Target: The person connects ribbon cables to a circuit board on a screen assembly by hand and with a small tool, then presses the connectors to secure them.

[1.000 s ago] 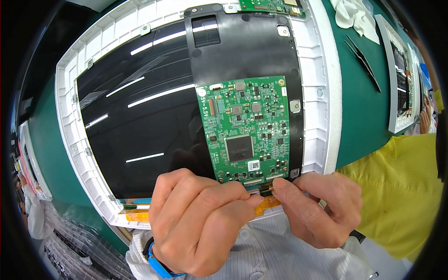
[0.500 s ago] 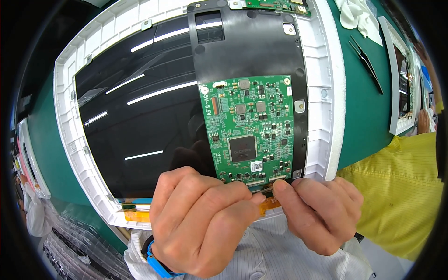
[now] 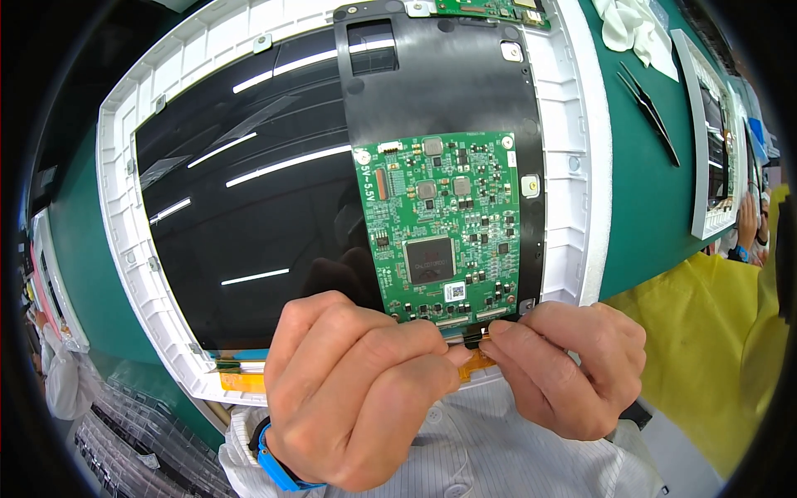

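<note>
two curled hands (image 3: 357,386) (image 3: 569,365) (close together)

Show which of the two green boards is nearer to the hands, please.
The lower green board, with the large square black chip; the other green board lies at the picture's top edge.

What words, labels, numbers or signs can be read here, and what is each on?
Printed text is located, not copied.
Green circuit board: white characters along its left edge, legible; other print too small.
Square black chip: one line, too blurred to read reliably.
White label: square code pattern, no readable words.
</note>
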Motion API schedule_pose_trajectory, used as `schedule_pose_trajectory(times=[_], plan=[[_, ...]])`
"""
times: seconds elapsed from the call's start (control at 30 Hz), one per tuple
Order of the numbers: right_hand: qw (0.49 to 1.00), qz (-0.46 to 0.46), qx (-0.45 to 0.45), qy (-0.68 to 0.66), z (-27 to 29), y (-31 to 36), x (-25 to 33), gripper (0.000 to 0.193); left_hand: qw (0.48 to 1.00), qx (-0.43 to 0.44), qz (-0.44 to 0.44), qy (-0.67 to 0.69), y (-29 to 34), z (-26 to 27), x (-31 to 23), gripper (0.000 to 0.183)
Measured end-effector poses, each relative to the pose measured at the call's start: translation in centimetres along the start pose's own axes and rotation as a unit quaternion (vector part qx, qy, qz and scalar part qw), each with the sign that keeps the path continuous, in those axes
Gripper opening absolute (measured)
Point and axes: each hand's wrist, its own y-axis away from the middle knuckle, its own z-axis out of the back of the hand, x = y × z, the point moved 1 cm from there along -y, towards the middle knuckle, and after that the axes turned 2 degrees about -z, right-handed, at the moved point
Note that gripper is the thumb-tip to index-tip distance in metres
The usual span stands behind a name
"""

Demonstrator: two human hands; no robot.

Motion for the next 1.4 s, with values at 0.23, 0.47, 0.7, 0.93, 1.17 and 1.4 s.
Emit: schedule_pose_trajectory(times=[0.23,0.47,0.7,0.93,1.17,1.4], plan=[[1.0,-0.002,0.009,0.012,0.2,0.2,0.1,0.04,1.0,-0.005,0.003,-0.001,0.0,-0.2,0.0,0.032],[1.0,-0.003,-0.001,0.003,0.1,-0.1,0.0,0.041,1.0,0.008,-0.005,0.007,0.2,0.1,0.1,0.027],[1.0,-0.003,0.013,0.011,0.3,-0.7,-0.1,0.039,0.999,0.008,-0.003,0.041,0.1,0.2,0.5,0.026],[1.0,-0.01,0.016,0.004,0.3,-0.3,-0.1,0.039,0.999,0.006,-0.007,0.04,0.4,0.0,0.5,0.027],[1.0,-0.008,0.023,-0.017,0.3,-0.7,-0.3,0.038,0.999,0.003,-0.002,0.041,0.3,0.0,0.4,0.03],[1.0,-0.002,0.015,0.015,0.4,-0.6,0.1,0.037,1.0,0.005,0.001,0.025,0.2,0.2,0.2,0.032]])
